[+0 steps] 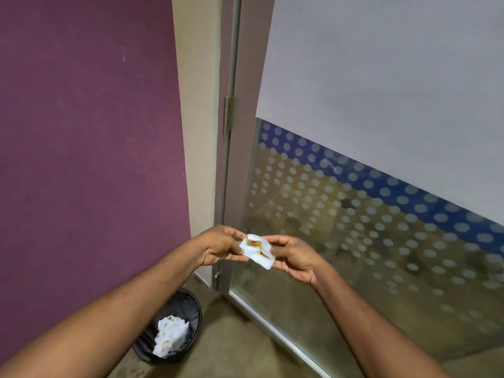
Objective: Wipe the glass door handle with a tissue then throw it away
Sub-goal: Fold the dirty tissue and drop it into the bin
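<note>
Head view, one frame, looking down past both forearms toward a corner by a door.

Item 1: tissue (257, 251), white, crumpled, with brown staining across its upper fold. Held in the air between both hands, in front of the lower door frame, above and to the right of the bin.

Item 2: left hand (218, 245), back of hand toward the camera, fingers (236, 234) pinched on the tissue's left edge.

Item 3: right hand (296, 257), fingers (275, 238) closed narrowly on the tissue's right edge, thumb under the lower corner.

Item 4: waste bin (195, 309), dark, round, lined with a dark bag, standing on the floor against the wall. Partly hidden by the left forearm. Contains a wad of white crumpled paper (171, 334).

Item 5: glass door (354, 241), lower pane clear with a pattern of pale dots and a blue band; upper part covered by a plain pale panel. Metal frame with a hinge (227, 114) on its left side. Handle not in view.

Item 6: wall (90, 145), purple, left of a cream door jamb (197, 132).

Item 7: floor (231, 342), brownish.
</note>
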The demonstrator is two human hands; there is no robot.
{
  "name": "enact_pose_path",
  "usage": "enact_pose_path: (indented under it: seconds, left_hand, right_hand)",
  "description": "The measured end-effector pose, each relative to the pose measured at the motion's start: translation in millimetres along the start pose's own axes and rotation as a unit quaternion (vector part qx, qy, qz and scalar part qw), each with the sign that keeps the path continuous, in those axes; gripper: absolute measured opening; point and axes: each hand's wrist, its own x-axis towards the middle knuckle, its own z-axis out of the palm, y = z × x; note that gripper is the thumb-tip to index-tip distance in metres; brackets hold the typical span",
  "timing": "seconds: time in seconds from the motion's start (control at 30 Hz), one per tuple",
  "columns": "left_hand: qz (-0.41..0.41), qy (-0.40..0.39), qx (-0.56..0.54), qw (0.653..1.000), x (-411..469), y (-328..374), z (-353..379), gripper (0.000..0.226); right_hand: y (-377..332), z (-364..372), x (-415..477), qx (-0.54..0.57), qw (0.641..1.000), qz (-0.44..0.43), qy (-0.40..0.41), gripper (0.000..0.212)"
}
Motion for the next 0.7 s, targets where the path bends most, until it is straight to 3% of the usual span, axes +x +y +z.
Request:
enact_pose_path:
  seconds: [0.23, 0.37, 0.5, 0.7]
  left_hand:
    - [-0.043, -0.061, -0.054, 0.996, 3.8, 15.7, -39.2, 0.024]
    - [-0.050, -0.041, -0.046, 0.997, 12.0, 14.3, -50.5, 0.014]
    - [-0.018, 0.005, -0.007, 1.000, 21.1, 6.6, -60.1, 0.009]
    - [0.021, 0.086, 0.024, 0.996, 28.2, -3.7, -75.3, 0.013]
  right_hand:
    - [2.7, 31.3, 27.4, -0.242, 0.966, -0.077, 0.054, 0.027]
    - [1.3, 41.9, 36.1, -0.349, 0.930, -0.104, 0.036, 0.027]
    - [3.6, 51.6, 48.1, -0.354, 0.927, -0.115, 0.046, 0.025]
    - [14.5, 55.7, 69.9, -0.291, 0.942, -0.096, 0.140, 0.034]
